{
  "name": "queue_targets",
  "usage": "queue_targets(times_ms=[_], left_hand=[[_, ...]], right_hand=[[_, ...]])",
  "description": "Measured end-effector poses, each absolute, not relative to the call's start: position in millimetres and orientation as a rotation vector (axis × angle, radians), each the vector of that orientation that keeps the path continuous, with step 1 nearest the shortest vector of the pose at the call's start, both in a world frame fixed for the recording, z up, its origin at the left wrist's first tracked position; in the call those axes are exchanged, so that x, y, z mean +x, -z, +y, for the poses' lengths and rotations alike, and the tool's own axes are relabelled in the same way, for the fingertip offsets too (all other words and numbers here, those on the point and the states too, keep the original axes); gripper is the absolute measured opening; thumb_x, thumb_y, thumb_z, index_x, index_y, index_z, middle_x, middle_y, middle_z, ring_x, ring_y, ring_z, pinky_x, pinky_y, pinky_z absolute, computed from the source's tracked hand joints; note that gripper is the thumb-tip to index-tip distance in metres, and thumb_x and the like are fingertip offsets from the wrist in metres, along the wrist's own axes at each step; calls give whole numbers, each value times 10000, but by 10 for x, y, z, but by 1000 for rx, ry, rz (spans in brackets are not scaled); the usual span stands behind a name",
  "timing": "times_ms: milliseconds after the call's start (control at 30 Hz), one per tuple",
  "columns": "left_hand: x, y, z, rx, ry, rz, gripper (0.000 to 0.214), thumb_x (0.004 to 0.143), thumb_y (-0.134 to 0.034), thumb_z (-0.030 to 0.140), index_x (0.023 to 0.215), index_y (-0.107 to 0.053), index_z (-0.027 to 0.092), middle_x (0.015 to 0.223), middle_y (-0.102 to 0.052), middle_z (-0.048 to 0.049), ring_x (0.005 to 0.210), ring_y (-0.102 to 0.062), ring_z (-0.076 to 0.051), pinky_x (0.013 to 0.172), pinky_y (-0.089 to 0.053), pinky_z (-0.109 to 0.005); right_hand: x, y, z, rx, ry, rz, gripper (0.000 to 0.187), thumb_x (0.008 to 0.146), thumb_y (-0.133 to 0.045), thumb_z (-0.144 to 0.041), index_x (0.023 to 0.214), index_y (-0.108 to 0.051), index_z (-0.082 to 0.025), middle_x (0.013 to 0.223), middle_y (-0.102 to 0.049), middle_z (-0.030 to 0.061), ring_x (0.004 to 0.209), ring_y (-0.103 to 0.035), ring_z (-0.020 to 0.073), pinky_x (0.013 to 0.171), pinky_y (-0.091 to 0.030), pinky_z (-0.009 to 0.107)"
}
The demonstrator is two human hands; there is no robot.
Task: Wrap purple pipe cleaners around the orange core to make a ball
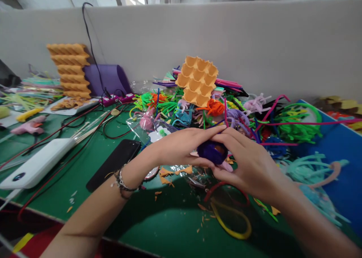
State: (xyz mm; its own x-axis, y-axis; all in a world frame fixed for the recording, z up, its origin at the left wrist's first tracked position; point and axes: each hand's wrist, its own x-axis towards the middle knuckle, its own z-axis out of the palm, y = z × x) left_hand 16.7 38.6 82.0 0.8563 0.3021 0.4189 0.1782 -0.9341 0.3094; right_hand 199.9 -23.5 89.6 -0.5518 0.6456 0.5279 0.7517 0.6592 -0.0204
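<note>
Between both hands is a small round dark purple fuzzy piece (212,153), with a patch of brownish orange showing in its middle. My left hand (185,146) grips it from the left with the thumb below and fingers over the top. From the right, my right hand (244,154) curls around it, fingertips meeting those of the left. A light pink piece (227,166) shows just under the right fingers; whether they hold it I cannot tell. Beneath the hands, a yellow loop (244,233) and orange cardboard scraps (166,174) lie on the green table (158,224).
A pile of coloured pipe cleaners (166,107) lies behind the hands, with an orange egg-carton piece (198,80) on top. To the left are a black phone (113,165), a white power bank (39,163) and cables. A blue box (339,141) stands at right.
</note>
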Motion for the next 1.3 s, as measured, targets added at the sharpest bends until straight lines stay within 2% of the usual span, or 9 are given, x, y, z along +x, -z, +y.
queue_targets(times_ms=[133, 233, 400, 500, 633, 833, 967, 1133, 1300], left_hand=[[156, -822, 408, 2820, -801, 460, 690, 805, -604, 362, 1359, -236, 178, 1315, -496, -154, 1146, -536, -227, 910, -456, -337], [148, -809, 444, 2879, -879, 495, 565, 803, -614, 331, 1270, -345, 162, 1210, -579, -148, 1107, -563, -231, 908, -457, -358], [130, -792, 485, 2835, -968, 548, 365, 795, -625, 308, 1068, -425, 169, 1077, -636, -108, 1007, -618, -233, 839, -493, -369], [120, -792, 496, 2843, -1000, 525, 307, 802, -617, 300, 997, -418, 172, 1031, -644, -107, 969, -632, -242, 794, -506, -370], [118, -807, 488, 2803, -989, 525, 275, 802, -615, 295, 951, -410, 188, 1055, -636, -106, 983, -626, -233, 798, -502, -360], [110, -822, 456, 2664, -1072, 430, 252, 808, -606, 296, 910, -395, 204, 1116, -607, -110, 1030, -597, -222, 843, -477, -369], [111, -781, 464, 2469, -1155, 408, 296, 790, -622, 343, 892, -379, 209, 1085, -598, -106, 998, -602, -220, 834, -471, -373], [133, -718, 504, 2067, -1243, 297, 360, 766, -630, 420, 890, -359, 219, 1043, -557, -85, 985, -596, -218, 791, -478, -334], [144, -723, 497, 1807, -1218, 248, 378, 734, -668, 421, 870, -375, 225, 871, -575, -11, 785, -599, -139, 681, -472, -247]], right_hand=[[2020, -915, -219, -1094, 276, -2312, 359, 778, -508, -198, 1128, -424, -195, 1014, -596, 103, 936, -593, 240, 717, -509, 362], [2030, -958, -234, -1095, 272, -2277, 391, 807, -504, -199, 1183, -399, -219, 1050, -596, 88, 978, -584, 230, 774, -496, 355], [2012, -986, -277, -1050, 328, -2244, 176, 850, -464, -177, 1014, -523, -208, 882, -639, 59, 810, -618, 188, 685, -495, 307], [2009, -959, -287, -1025, 315, -2189, 150, 859, -466, -152, 956, -568, -204, 848, -651, 46, 768, -620, 162, 677, -484, 287], [2026, -944, -292, -1054, 234, -2117, 129, 855, -492, -181, 919, -593, -227, 841, -664, 27, 747, -625, 156, 657, -481, 288], [2032, -978, -251, -1130, -59, -1991, 69, 817, -545, -177, 798, -602, -213, 722, -644, -7, 603, -580, 110, 513, -440, 225], [2033, -968, -218, -1098, -218, -1870, 69, 784, -586, -189, 718, -587, -207, 647, -628, -24, 557, -567, 95, 492, -444, 198], [2021, -950, -221, -1040, -190, -1823, 52, 783, -585, -163, 766, -603, -210, 629, -645, -44, 516, -574, 71, 444, -413, 158], [1995, -934, -228, -1044, -100, -1887, 70, 804, -550, -156, 785, -608, -188, 578, -640, -42, 477, -570, 76, 446, -413, 165]])
